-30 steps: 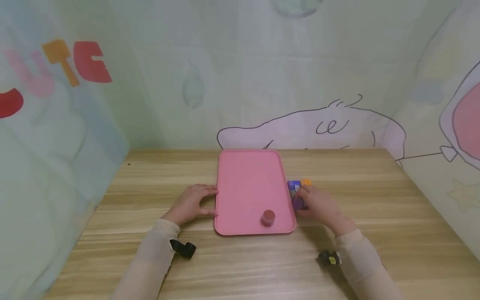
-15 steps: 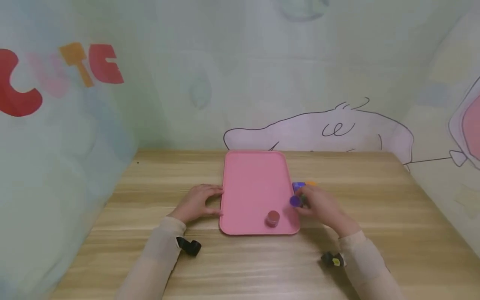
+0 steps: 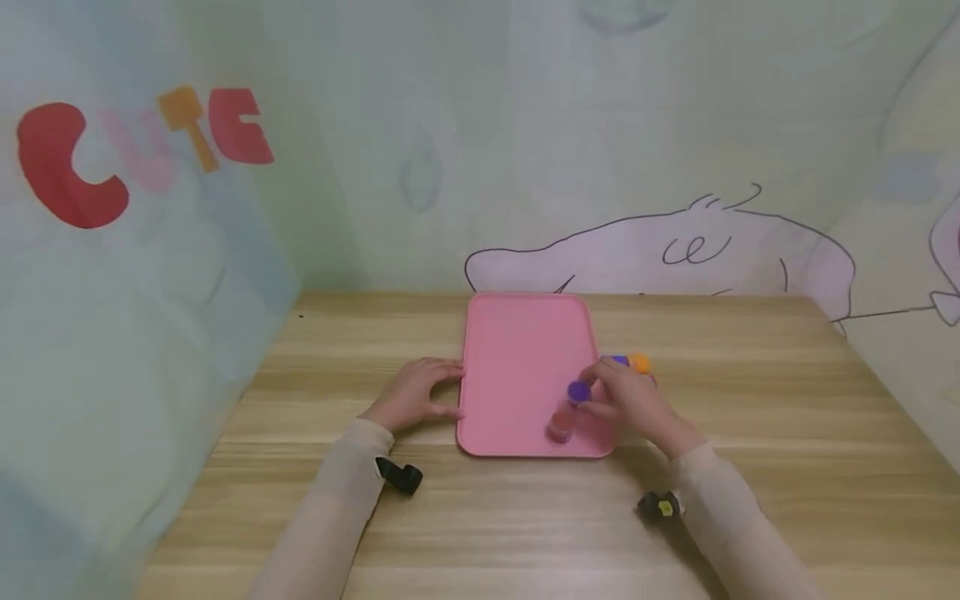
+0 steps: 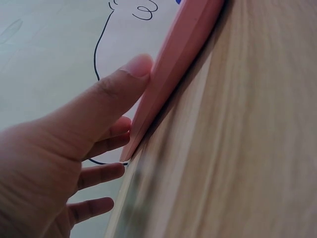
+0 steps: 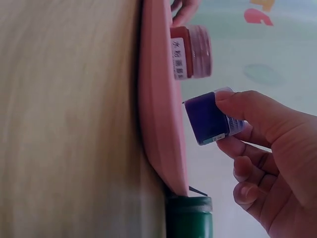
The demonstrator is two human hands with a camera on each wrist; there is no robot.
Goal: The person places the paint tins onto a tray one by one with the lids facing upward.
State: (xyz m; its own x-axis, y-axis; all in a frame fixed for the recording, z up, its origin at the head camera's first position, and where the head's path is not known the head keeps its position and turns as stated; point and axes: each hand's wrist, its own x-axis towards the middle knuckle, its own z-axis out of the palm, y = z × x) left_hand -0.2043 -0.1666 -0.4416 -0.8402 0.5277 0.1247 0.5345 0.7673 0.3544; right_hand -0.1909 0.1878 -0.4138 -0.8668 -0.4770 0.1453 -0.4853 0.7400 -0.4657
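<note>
My right hand [image 3: 632,397] pinches a small purple paint jar [image 5: 205,119] by its lid end, between thumb and fingers. The jar hangs tilted over the right part of the pink tray [image 3: 525,342]. Close beside it, a red-brown paint jar [image 3: 561,427] with a white label stands upright on the tray near its front right corner. My left hand [image 3: 416,392] rests at the tray's left rim, thumb and fingertips touching the edge with the fingers spread. In the left wrist view the thumb [image 4: 138,67] lies against the tray's side wall.
Right of the tray, partly hidden behind my right hand, are a blue item [image 3: 618,360] and an orange one [image 3: 640,363]. The right wrist view shows a green jar [image 5: 189,218] beside the tray. The wooden table [image 3: 480,525] meets a printed cloth backdrop [image 3: 390,125].
My right hand has lifted the purple jar from beside the tray and carried it left over the tray, near the red-brown jar. The left hand keeps its place at the rim. The head view has shifted.
</note>
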